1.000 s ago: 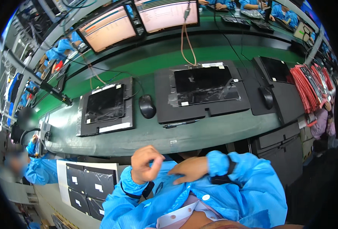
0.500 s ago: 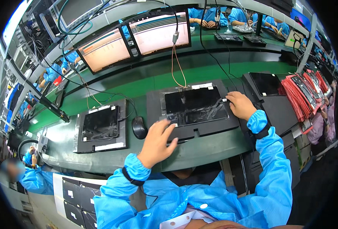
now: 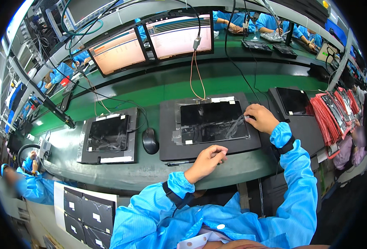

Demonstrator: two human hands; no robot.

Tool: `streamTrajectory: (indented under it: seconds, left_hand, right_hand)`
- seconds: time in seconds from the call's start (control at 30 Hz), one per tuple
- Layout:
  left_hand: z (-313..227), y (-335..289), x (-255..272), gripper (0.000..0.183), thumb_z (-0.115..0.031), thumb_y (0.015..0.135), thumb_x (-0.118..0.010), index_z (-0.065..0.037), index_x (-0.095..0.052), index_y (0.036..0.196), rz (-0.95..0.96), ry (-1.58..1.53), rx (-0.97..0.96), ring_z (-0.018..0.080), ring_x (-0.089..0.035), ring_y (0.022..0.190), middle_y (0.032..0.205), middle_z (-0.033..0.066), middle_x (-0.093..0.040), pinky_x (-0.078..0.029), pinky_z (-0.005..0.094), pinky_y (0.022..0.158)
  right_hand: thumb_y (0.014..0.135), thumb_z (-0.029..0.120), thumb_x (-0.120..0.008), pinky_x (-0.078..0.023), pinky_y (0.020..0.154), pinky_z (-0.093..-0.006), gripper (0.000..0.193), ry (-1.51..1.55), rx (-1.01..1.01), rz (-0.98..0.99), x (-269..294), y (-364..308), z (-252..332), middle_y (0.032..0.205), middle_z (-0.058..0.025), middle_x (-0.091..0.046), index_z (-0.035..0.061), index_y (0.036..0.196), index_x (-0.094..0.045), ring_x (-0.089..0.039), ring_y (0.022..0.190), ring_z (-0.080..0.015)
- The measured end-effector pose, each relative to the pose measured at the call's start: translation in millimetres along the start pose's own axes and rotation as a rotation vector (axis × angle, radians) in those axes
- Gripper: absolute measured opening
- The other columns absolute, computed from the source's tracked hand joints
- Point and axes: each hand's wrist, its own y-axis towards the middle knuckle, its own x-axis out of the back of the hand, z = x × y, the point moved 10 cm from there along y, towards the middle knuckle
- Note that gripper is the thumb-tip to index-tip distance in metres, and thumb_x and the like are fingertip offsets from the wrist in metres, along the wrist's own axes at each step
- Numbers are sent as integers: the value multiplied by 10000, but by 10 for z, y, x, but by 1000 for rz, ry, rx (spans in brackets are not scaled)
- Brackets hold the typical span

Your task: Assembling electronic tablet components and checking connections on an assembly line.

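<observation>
A black tablet [image 3: 211, 121] with clear film over it lies on a black foam block [image 3: 171, 150] in front of me. At the tablet's right edge is my right hand [image 3: 262, 118], thumb and fingertips pinched together; whatever they hold is hidden. My left hand [image 3: 207, 162] hovers by the block's front edge, its fingers drawn together and loosely curled, with nothing visible in them. To the left, a second film-covered tablet [image 3: 108, 133] rests on its own dark block, with a black mouse [image 3: 150, 141] between the two blocks.
Two lit monitors [image 3: 179, 36] stand behind the green bench, and a thin looped cable [image 3: 192, 79] hangs toward the tablet. On the right are another tablet [image 3: 294, 101] and red-wrapped panels [image 3: 328, 120]. Co-workers in blue sleeves sit across the bench.
My left hand has moved right, from the tablet's near left corner to the block's front edge, and its fingers have closed. A small white tip at my right fingertips no longer shows.
</observation>
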Motion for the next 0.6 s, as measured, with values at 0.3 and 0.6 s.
streamTrajectory:
  seconds: [0.3,0.6]
  left_hand:
    - [88,-43,-41,280,-146,1034,-587,22,-612,1256,1,-4,4,170,-683,1048,1191,97,-677,-530,303,885]
    - [-87,-172,-81,303,-154,1025,-609,25,-610,1269,-11,350,-87,161,-681,1033,1142,89,-693,-533,312,907]
  right_hand:
    - [873,136,-708,-509,936,-436,163,8,-8,2,7,6,8,1066,-116,-681,29,994,-726,-631,1046,-345]
    - [876,141,-694,-499,938,-435,145,27,10,51,-10,24,1,1069,-120,-671,32,971,-706,-618,1062,-345]
